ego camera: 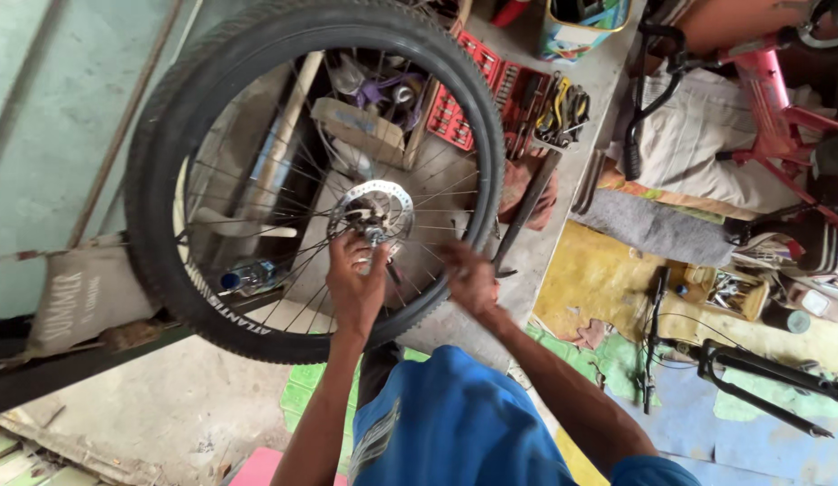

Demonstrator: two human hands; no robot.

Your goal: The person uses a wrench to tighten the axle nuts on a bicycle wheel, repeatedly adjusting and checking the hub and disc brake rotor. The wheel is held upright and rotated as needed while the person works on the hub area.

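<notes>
A black bicycle wheel (158,225) with thin spokes stands upright in front of me. At its centre sits a silver brake disc (383,205) on the hub. My left hand (354,283) reaches up through the spokes and grips the hub axle just below the disc. Over the lower right of the tyre, my right hand (468,279) is closed on the rim. My blue-clad knee (455,423) is below both hands.
A red socket set tray (455,112) and pliers (563,108) lie on the concrete floor behind the wheel. A red bicycle frame (779,117) stands at the right, a black fork (752,373) lies at the lower right, and a plastic bottle (252,274) lies at the left.
</notes>
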